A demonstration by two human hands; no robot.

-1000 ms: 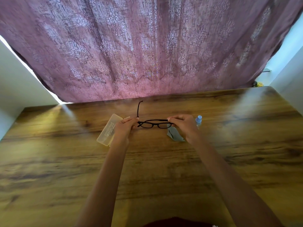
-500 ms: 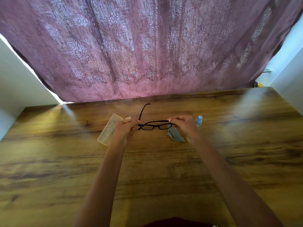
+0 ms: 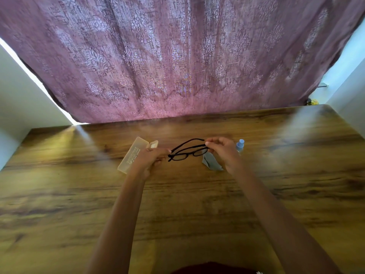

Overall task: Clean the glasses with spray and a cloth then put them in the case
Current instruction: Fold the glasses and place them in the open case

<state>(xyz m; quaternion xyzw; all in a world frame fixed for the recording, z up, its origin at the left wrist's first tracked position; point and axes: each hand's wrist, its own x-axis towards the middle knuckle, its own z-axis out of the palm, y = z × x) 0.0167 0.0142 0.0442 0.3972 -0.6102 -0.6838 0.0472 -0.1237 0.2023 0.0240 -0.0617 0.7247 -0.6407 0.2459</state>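
Black-framed glasses (image 3: 186, 153) hang a little above the wooden table (image 3: 177, 204), held between both hands. My left hand (image 3: 151, 157) pinches the left end of the frame. My right hand (image 3: 223, 149) grips the right end, fingertips on the tip of a temple arm folded across the back of the frame. A pale translucent case (image 3: 132, 154) lies open on the table just left of my left hand. A grey cloth (image 3: 210, 162) lies crumpled under my right hand. A small spray bottle with a blue cap (image 3: 240, 145) stands right behind that hand.
A mauve patterned curtain (image 3: 177, 62) hangs along the table's far edge. White walls stand at the left (image 3: 25, 107) and right (image 3: 349, 89). The near half of the table holds only my forearms.
The temple arm that stuck up and away from the frame has swung down and folded across it toward my right hand. Both hands have stayed in place.
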